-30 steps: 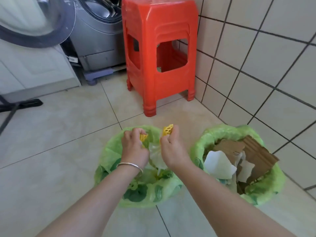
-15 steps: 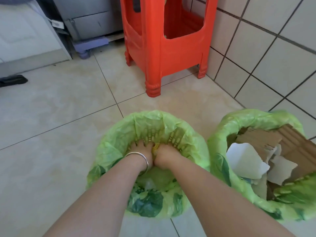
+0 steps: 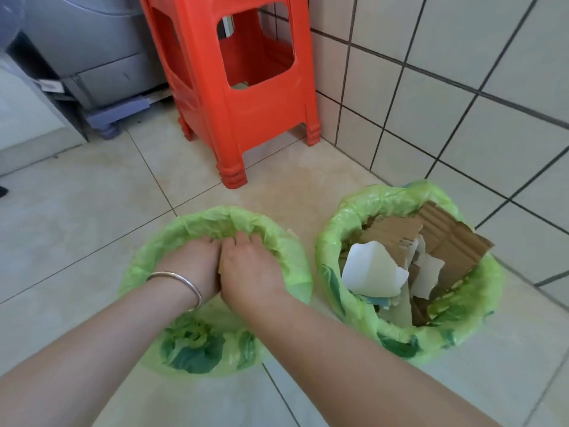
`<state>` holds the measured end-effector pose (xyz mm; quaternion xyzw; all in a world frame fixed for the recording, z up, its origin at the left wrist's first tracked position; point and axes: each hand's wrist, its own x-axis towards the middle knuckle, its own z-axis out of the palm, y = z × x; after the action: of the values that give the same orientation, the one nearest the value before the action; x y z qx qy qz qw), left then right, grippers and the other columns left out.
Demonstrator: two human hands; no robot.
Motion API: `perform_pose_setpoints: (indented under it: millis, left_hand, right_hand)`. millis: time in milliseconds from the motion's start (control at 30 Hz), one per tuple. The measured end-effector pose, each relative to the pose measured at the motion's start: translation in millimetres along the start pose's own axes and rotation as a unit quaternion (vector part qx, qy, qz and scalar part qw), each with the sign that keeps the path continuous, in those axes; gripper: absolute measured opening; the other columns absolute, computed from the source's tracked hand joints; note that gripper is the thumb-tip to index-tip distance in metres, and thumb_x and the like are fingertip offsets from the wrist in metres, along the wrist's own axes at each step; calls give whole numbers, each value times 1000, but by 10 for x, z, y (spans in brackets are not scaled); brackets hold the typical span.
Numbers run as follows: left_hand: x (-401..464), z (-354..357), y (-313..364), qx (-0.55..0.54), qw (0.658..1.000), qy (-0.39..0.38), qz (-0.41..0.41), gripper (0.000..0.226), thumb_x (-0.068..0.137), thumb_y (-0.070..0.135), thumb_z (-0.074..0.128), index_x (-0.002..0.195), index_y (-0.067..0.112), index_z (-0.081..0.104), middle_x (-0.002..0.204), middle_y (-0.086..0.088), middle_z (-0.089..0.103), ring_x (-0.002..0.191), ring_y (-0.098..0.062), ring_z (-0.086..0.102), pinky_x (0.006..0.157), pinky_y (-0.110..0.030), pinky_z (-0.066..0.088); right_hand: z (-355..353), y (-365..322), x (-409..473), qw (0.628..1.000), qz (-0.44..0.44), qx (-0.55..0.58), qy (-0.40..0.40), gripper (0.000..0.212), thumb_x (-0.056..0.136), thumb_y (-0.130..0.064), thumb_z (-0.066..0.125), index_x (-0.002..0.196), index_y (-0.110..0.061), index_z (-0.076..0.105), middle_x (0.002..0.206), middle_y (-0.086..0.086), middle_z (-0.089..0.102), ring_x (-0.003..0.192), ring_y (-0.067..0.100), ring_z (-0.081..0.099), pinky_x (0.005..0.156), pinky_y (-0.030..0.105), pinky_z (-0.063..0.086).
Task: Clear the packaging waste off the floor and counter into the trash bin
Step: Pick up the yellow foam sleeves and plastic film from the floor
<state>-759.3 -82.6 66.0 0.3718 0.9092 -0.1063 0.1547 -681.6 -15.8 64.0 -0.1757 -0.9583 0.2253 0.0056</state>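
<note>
Two bins lined with green bags stand on the tiled floor. Both my hands reach down into the left bin [image 3: 144, 260], side by side and touching. My left hand [image 3: 194, 260], with a silver bangle on its wrist, and my right hand [image 3: 249, 266] show only their backs. Their fingertips are hidden under the bag's folded far rim, and so is whatever lies beneath them. The right bin [image 3: 332, 241] is full of torn brown cardboard [image 3: 446, 238] and white foam pieces [image 3: 372, 269] that stick up above its rim.
A red plastic stool [image 3: 246, 118] stands behind the bins, in the corner by the tiled wall [image 3: 462, 87]. A grey washing machine [image 3: 86, 41] on a base is at the upper left. Beige floor tiles spread to the left of the bins.
One second ago my hands held yellow mesh and white packaging above the left bin. They have gone down into the bin, and the yellow mesh is no longer visible.
</note>
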Motion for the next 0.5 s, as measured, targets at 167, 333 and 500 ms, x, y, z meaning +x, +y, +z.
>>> perform_pose_setpoints:
  millis: [167,333,500]
  left_hand:
    - [-220,-423,536,6,994,100,47,20,88,19,43,97,21,61,101,-7,66,94,-30,63,72,-34,51]
    - [-462,-601,1659,-99,963,167,187,19,88,23,48,99,21,63,105,-5,66,101,-31,60,78,-37,50]
    - [-838,-472,3066,-188,903,173,346,17,87,18,49,95,17,64,100,-7,67,98,-33,62,80,-43,50]
  right_hand:
    - [-349,286,-384,987,36,78,136,25,91,-4,39,114,-5,48,118,13,50,109,31,45,71,32,29]
    - [-809,983,-1263,924,157,253,241,23,95,-17,41,115,-14,51,109,7,64,102,26,57,82,38,44]
    - [-1201,1810,-2378,874,272,240,324,17,93,-15,44,109,-18,51,90,3,66,88,24,59,74,35,47]
